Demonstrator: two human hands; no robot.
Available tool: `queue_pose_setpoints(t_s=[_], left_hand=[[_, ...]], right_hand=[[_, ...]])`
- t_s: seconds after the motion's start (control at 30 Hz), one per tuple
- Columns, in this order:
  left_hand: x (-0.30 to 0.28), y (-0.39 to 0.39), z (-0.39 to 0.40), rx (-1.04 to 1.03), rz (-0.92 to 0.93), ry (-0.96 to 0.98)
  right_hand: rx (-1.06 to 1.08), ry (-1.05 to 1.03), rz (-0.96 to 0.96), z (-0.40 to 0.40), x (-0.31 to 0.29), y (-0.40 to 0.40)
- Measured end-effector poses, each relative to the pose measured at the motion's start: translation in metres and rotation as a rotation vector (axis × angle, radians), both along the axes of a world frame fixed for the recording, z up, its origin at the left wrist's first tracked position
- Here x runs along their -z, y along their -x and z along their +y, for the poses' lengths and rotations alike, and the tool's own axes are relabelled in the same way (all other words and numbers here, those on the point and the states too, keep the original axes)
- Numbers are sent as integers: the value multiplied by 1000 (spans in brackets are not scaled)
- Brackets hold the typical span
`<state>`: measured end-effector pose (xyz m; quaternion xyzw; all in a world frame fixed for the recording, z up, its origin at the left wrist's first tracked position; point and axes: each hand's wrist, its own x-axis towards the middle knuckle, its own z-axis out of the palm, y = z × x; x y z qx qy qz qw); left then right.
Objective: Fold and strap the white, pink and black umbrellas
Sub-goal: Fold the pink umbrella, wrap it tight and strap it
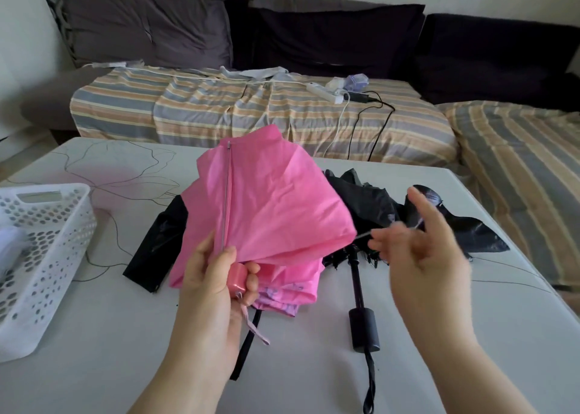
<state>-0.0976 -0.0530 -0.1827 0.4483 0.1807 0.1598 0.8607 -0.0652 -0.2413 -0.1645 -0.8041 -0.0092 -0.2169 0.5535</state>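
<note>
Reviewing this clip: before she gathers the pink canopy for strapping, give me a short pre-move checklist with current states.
1. Left hand grips the pink umbrella at its handle: ok.
2. Right hand free to gather: ok, though blurred.
3. Pink canopy folded flat: not ok, loose.
4. Pink strap reachable: ok, dangles below the handle.
5. Black umbrella clear of the work: not ok, lies underneath.
6. Ribs seated: cannot tell.

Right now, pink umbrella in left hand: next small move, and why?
Probably bring the right hand to the loose pink canopy and gather its panels: the left hand grips the pink handle, the fabric is still splayed.
</note>
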Motion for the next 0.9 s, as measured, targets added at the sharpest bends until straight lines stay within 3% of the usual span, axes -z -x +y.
queue_pose_setpoints(t_s=[0.1,0.17,0.47,0.6,0.73,0.83,0.9], left_hand=[[1,0,-2,13,-7,-12],[2,1,-4,23,-14,-5],[2,2,-8,55,-24,-56],[1,3,-9,78,-4,-64],[1,3,-11,37,14,-121],[0,4,-13,-17,-9,-160],[0,4,-14,-48,-23,-151]], right_hand=[[-203,41,365,6,11,-7],[-277,103,470,11,21,-9],[-184,30,376,18,15,-21],[-68,217,278,21,13,-20],[-17,332,30,15,6,-19],[-52,192,-11,12,-1,-7],[-113,-74,6,17,-2,4]])
